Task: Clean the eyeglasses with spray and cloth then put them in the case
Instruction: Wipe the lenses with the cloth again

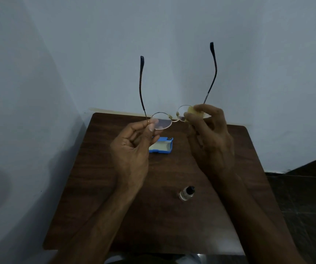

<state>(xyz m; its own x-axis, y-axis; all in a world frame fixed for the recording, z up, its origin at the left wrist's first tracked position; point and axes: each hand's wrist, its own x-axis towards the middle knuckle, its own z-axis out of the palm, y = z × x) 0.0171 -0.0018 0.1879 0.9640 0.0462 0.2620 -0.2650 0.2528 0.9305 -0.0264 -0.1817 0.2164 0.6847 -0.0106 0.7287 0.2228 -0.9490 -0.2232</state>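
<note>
The left hand (134,147) pinches the round wire-rimmed eyeglasses (169,119) at one hinge, above the open blue case (161,145). The right hand (208,130) presses a yellow cloth (193,112) onto the other lens. Hard rubbing could bend the thin bridge or twist the frame loose.

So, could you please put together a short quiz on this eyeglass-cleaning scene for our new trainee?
1. True or false: the blue case on the table lies open.
2. Which hand presses the yellow cloth against a lens of the eyeglasses? A) the left hand B) the right hand C) neither
3. Fill in: the small spray bottle stands on the table, ______ to the person than the case.

Key
1. True; its pale lining shows.
2. B; the left hand only pinches the frame by the other lens.
3. Nearer.
</note>
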